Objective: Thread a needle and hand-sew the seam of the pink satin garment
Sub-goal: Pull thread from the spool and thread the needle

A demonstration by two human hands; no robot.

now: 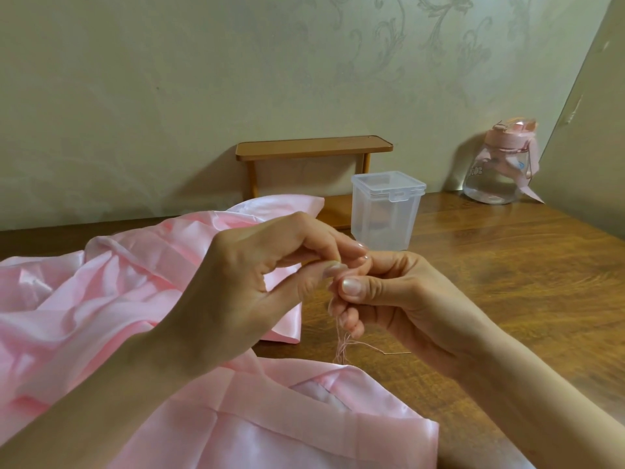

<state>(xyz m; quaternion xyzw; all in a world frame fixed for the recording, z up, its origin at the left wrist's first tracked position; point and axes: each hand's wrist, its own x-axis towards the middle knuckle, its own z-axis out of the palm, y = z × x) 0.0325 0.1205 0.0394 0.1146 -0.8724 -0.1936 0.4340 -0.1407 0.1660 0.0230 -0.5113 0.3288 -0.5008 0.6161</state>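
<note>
Head view: left hand [233, 282] and right hand [399, 299] meet at centre, thumb and forefinger of each pinching the pink thread [341, 346], whose ends hang toward 6 o'clock. The pink satin garment [101, 299] lies crumpled on the wooden table [507, 265], from 9 to 6 o'clock.

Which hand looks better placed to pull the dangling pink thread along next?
Probably the right hand: the thread hangs just below its curled fingers. The left hand is busy pinching with thumb and forefinger where both hands meet.
</note>
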